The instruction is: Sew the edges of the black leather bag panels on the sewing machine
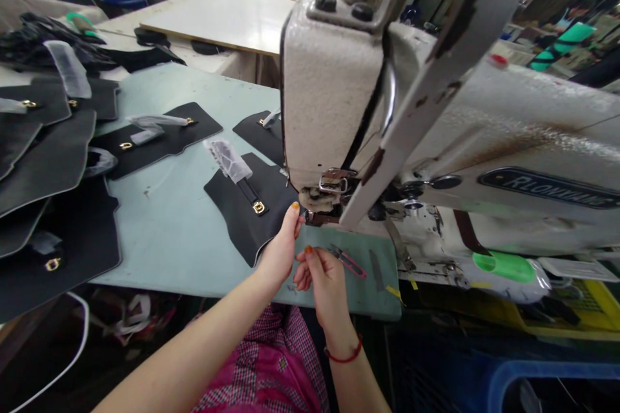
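Observation:
A black leather flap [252,210] with a gold clasp and a plastic-wrapped strap lies on the pale green table under the head of a white sewing machine [339,97]. My left hand [283,245] rests on the flap's right edge, fingers together and pointing up at the needle area. Just right of it, my right hand [324,281] pinches its fingertips together near the presser foot; what they hold is too fine to see, perhaps thread. Pink thread snips [349,262] lie on the table beside my right hand.
Several more black flaps with gold clasps lie across the table [169,219], and a stack of them [43,161] sits at the left. A wooden board [223,16] stands behind. A green plastic lid [504,266] and yellow bin sit under the machine arm at right.

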{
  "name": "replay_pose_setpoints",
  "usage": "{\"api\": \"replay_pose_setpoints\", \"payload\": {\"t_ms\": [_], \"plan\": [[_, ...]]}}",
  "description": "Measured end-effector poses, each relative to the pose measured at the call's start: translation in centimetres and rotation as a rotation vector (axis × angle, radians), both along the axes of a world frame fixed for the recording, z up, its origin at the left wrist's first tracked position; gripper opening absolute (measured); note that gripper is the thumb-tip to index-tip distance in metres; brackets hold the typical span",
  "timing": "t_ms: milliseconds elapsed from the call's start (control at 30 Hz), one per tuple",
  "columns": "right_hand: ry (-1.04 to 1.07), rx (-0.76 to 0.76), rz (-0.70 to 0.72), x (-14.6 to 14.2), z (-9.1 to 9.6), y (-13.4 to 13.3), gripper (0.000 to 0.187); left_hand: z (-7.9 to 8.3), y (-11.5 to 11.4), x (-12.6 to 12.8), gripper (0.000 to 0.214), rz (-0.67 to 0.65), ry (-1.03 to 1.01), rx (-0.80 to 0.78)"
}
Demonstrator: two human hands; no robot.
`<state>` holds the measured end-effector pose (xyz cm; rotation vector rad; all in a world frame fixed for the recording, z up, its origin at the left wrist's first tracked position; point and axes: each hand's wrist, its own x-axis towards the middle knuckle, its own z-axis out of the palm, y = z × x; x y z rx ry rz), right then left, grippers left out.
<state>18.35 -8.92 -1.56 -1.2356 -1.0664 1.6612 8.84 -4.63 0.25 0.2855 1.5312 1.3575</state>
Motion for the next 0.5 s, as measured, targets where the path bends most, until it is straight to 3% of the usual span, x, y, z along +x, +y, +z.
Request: {"api": "replay_pose_setpoints", "payload": {"t_ms": [167, 367, 433, 500], "plan": [[-0.090, 0.092, -0.100, 0.7, 0.0, 0.1, 0.037, -0.1, -0.5, 2.3, 0.047, 0.064, 0.011, -0.009], [-0.308, 0.255, -0.180, 0.9, 1.2, 1.0, 0.028, -0.7, -0.5, 2.5, 0.054, 0.017, -0.100, 0.041], [-0.343, 0.306, -0.168, 0.5, 1.7, 1.5, 0.030, -0.7, -2.0, 2.4, 0.051, 0.001, 0.008, 0.038], [-0.319, 0.308, -0.143, -0.1, 2.0, 2.1, 0.033, -0.2, -5.2, 2.3, 0.045, -0.064, 0.167, 0.057]]}}
